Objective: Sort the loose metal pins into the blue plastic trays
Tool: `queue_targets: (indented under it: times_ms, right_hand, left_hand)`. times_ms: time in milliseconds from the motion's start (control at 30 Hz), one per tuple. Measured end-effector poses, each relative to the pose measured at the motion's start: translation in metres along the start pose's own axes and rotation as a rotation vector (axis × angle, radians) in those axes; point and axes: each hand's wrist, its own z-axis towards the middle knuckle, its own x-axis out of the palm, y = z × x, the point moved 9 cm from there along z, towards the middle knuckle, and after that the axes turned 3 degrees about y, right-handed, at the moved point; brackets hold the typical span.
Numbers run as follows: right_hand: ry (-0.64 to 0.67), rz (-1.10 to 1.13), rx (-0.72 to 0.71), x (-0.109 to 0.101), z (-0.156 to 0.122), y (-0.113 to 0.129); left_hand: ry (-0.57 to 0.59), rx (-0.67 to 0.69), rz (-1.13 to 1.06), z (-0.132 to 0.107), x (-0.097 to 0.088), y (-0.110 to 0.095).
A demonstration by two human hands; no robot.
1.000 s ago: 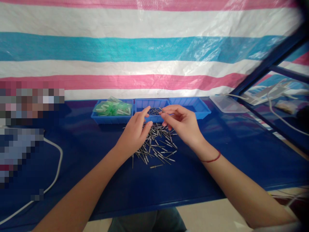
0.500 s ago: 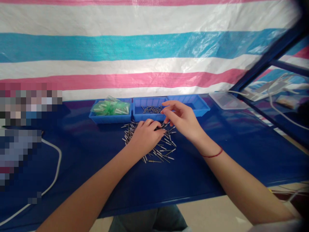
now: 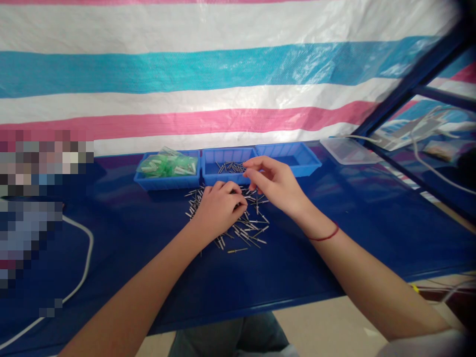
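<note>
Blind rivets (image 3: 243, 232) lie in a loose pile on the blue tabletop. My left hand (image 3: 217, 206) rests over the pile, its fingers curled and the thumb close to the index finger. Whatever lies between those fingertips is hidden. My right hand (image 3: 273, 183) hovers at the front right of the middle blue bin (image 3: 213, 177), thumb and index finger drawn together over its rim. Too little shows at those tips to tell what they pinch. Inside that bin lie several more rivets (image 3: 230, 167). One gold-coloured rivet (image 3: 237, 251) sits at the pile's near edge.
The left blue bin (image 3: 163, 184) holds a green-tinted plastic bag (image 3: 169, 166) of rivets. A right blue bin (image 3: 307, 168) adjoins the middle one. Beyond it lies a clear plastic lid or tray (image 3: 349, 151). A white cable (image 3: 89, 248) curves along the left; a dark frame (image 3: 394, 106) stands right.
My right hand has shifted slightly left, its thumb and index finger closer together. My left hand has drawn back a little to the left over the pile. The view has tilted slightly.
</note>
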Motion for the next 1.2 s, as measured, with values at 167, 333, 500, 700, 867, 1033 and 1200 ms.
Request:
queue_targets:
  times_ms: [167, 333, 500, 700, 867, 1033, 1200]
  right_hand:
    - [0.014, 0.017, 0.004, 0.002, 0.001, -0.001]
    - [0.021, 0.019, 0.011, 0.003, 0.001, -0.003]
    - [0.028, 0.020, 0.015, 0.005, 0.000, -0.004]
    - [0.040, -0.014, 0.013, 0.006, 0.000, -0.004]
    - [0.043, -0.048, 0.008, 0.007, -0.001, -0.002]
    - [0.044, -0.076, -0.025, 0.007, -0.002, 0.002]
    - [0.060, -0.108, -0.061, 0.008, -0.003, 0.004]
  left_hand:
    - [0.046, -0.006, 0.012, -0.002, 0.001, 0.001]
    - [0.066, 0.012, 0.021, -0.003, 0.002, 0.000]
    - [0.093, 0.031, 0.072, -0.004, 0.004, -0.005]
    - [0.101, 0.057, 0.090, -0.007, 0.006, -0.005]
    - [0.090, 0.129, -0.002, -0.005, 0.004, 0.001]
    - [0.074, 0.176, 0.029, -0.001, -0.002, -0.001]
    - [0.040, 0.196, 0.215, -0.001, -0.008, -0.011]
